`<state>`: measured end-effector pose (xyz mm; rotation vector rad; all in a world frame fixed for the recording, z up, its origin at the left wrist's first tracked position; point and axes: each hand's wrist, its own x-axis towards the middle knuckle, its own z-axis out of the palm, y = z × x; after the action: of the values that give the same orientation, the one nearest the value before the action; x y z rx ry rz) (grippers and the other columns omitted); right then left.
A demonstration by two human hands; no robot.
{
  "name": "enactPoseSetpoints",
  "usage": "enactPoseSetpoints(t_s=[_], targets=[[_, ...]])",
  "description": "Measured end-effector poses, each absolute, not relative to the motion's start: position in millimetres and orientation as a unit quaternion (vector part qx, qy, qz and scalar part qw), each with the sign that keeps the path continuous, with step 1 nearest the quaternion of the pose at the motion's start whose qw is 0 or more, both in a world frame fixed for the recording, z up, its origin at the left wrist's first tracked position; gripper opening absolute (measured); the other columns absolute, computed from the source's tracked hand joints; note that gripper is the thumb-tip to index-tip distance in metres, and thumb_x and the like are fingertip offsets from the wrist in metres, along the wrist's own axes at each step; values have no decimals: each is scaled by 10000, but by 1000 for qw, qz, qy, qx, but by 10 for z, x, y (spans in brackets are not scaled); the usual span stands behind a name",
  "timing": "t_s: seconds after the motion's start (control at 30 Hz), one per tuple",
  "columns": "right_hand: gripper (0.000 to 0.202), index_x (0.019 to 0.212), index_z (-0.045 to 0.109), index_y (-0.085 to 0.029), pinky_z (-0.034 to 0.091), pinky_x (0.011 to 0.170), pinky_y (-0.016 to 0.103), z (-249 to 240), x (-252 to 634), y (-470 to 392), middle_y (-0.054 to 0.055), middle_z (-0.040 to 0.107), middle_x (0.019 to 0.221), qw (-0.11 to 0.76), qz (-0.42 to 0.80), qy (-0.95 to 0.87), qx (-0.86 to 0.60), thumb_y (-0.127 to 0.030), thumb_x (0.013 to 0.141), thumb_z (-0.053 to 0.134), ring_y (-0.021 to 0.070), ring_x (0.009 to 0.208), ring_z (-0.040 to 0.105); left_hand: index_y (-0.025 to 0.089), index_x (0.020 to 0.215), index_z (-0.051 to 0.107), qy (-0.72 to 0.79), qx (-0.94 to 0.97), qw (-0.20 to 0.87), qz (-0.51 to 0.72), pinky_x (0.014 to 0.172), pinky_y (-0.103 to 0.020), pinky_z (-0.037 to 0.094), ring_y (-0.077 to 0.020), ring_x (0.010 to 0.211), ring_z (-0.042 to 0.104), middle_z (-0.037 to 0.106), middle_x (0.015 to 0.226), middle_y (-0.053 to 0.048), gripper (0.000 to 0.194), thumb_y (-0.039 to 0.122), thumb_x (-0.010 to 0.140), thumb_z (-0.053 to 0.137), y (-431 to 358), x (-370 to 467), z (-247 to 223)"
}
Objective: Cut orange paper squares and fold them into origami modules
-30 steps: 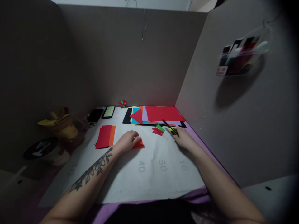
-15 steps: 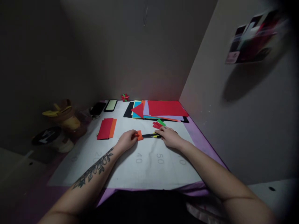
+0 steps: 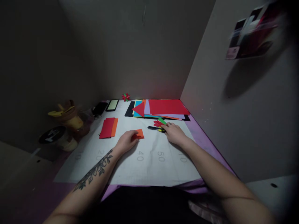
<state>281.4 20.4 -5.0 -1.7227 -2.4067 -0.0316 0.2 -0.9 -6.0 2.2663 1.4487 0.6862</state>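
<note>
My left hand [image 3: 128,140] is closed at the fingertips on the left side of a small orange paper piece [image 3: 140,134], which lies low over the white sheet. To the right, my right hand [image 3: 174,133] has its fingers over the handle end of black and yellow scissors [image 3: 154,128]. The scissors' blades point left, and part of the handles is hidden under the fingers. Just beyond them lie red paper strips [image 3: 158,123] and a green strip [image 3: 161,120], close to my right fingertips.
Red and orange cut papers [image 3: 107,128] lie at the left. Behind are stacked coloured sheets [image 3: 169,106], a red and green paper star [image 3: 125,97], a phone [image 3: 112,105] and a dark flat object [image 3: 100,108]. A round container [image 3: 67,144] stands at the left edge.
My right hand and the scissors have moved away from the orange paper, to the far right beside the red strips. My left hand stays on the orange paper. The view has shifted slightly.
</note>
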Motion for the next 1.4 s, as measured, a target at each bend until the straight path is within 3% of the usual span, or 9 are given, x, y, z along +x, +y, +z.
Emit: enactPoseSetpoints(t_s=[0.13,0.2,0.3,0.57,0.83,1.07,1.4], targets=[[343,1169,580,-196,366,920,414,-31,2500,56,122,568,1155,188,8,-877,-443,-176,848,459,258,1100,460,203,1087,593,533,787,189,246,707,-287,424,-214,819,596,667,898,-68,327,260,768,550,24,-17,-121],[310,1137,600,-193,385,927,402,-50,2335,-25,104,593,1146,181,33,-932,-311,-196,867,447,234,1091,480,205,1068,605,539,776,200,258,679,-274,418,-203,777,601,673,860,-60,303,252,776,537,47,-18,-142],[319,1152,595,-171,404,943,406,-108,2182,-91,104,615,1143,177,40,-953,-244,-213,881,430,237,1101,492,206,1015,633,535,769,214,277,666,-267,414,-201,765,609,686,862,-62,265,241,773,533,71,-18,-156],[389,1236,545,-136,385,1003,424,-234,2135,-55,130,568,1253,168,47,-946,-274,-279,889,447,245,1184,461,206,970,636,544,788,181,225,659,-273,414,-208,789,608,679,882,-66,227,214,793,494,100,-12,-152],[426,1272,499,-150,354,996,450,-171,2102,-79,108,523,1298,117,50,-944,-305,-284,870,462,272,1200,415,186,972,636,499,848,2,179,793,-337,413,-220,912,535,607,970,-93,222,237,871,445,-157,66,-28],[417,1276,478,-171,333,980,428,-101,2078,-88,112,537,1244,111,80,-938,-318,-258,868,456,253,1176,401,200,976,647,474,875,-14,97,784,-368,400,-235,938,532,626,982,-78,228,299,877,467,-289,96,-34],[504,1275,500,-212,252,1011,465,-51,1934,-140,129,520,1218,64,60,-920,-381,-474,845,508,296,1207,361,170,871,676,534,842,-30,65,745,-381,398,-259,918,539,616,942,-101,236,297,860,477,-374,40,38]])
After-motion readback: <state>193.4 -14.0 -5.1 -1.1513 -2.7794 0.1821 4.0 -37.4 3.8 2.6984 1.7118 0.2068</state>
